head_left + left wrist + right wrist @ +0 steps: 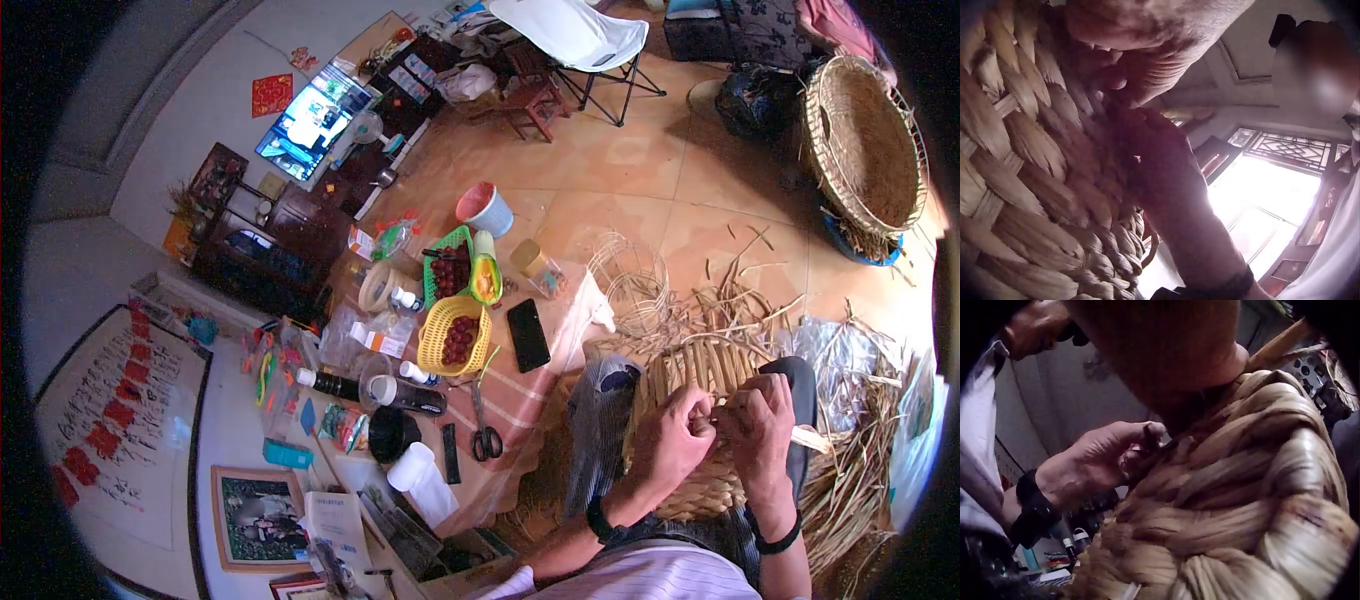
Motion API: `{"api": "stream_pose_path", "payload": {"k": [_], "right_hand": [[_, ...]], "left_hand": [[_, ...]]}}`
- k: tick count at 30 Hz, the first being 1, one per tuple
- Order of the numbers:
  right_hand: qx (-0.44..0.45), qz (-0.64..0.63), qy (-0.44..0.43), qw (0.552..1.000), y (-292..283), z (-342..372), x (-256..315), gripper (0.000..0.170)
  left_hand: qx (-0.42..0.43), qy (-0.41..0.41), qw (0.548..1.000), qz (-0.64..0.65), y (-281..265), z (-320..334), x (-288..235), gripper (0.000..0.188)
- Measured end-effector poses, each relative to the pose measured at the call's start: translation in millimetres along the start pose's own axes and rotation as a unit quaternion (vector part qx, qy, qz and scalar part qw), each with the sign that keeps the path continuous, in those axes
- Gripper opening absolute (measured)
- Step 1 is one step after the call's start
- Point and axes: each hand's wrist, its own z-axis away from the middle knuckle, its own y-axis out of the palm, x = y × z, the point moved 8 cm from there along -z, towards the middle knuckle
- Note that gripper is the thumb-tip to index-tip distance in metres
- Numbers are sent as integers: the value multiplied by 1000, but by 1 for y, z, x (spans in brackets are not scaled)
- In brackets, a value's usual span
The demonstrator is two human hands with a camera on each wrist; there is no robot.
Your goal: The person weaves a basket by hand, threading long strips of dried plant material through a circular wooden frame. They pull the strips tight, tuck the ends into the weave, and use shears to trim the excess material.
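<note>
A basket of thick plaited straw (pixel 697 370) lies across the person's lap, and its braided surface (pixel 1235 531) fills much of both wrist views. Thumb and fingers of the left hand (pixel 672 440) are curled and pinch at a straw strand in the weave. Right beside it the right hand (pixel 757 425) curls its fingers on the same spot, also pinching at the strand. A flat pale strip (pixel 810 438) sticks out past the right hand. In the right wrist view the left hand (pixel 1094 456) shows its pinching thumb. The strand between the fingertips is mostly hidden.
Loose straw (pixel 850 470) is heaped at the right on the floor. To the left a table bears scissors (pixel 484 430), a phone (pixel 528 335), a yellow basket (pixel 432 335) of red fruit and several bottles. A large round basket (pixel 875 150) stands at the far right.
</note>
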Motion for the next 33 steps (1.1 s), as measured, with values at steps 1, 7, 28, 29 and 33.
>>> {"api": "stream_pose_path", "payload": {"k": [1,7,28,29,33], "right_hand": [[11,-16,10,1000,-1,0,-2,25],[0,-81,12,997,-13,-8,12,24],[108,-146,-86,980,10,-24,45,32],[120,-132,-92,980,10,-28,48,30],[96,-189,-30,977,5,-29,32,19]], "left_hand": [[-3,8,1000,7,0,2,3,23],[-10,43,996,-76,-29,6,-24,24],[65,-25,983,167,-76,-7,-44,24],[68,-16,984,166,-74,-10,-46,25],[58,-24,977,205,-81,-22,-49,26]]}}
